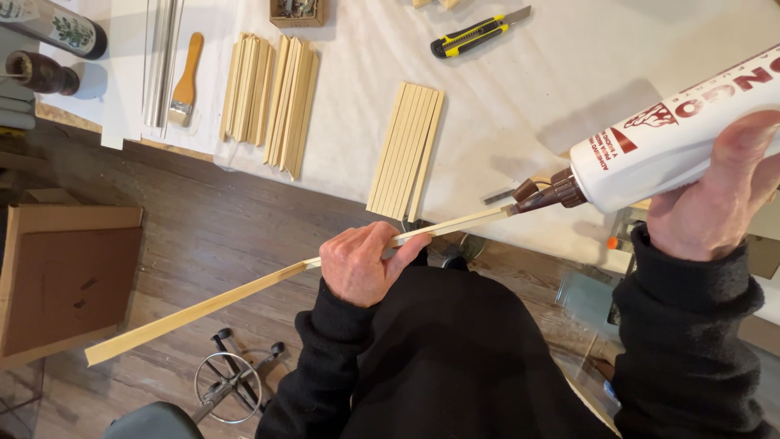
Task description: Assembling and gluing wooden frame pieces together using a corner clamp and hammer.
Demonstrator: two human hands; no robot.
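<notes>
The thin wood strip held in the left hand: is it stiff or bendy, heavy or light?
Probably light: the left hand holds the long wood strip alone, near its middle. Likely somewhat bendy, being very thin. It may snap if forced.

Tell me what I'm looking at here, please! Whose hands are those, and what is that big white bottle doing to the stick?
There is one picture, taken by a camera worn on a person's head, so you look down just as they do. The dark sleeves and both hands belong to that person.

The left hand grips a long thin wooden strip around its middle. The right hand holds a white glue bottle tipped sideways, with its brown nozzle touching the far end of the strip.

In front is a table under a white cloth. On it lie bundles of similar wooden strips, a paintbrush with a wooden handle and a yellow and black utility knife. Below, on the wooden floor, a piece of brown cardboard sits at the left.
</notes>
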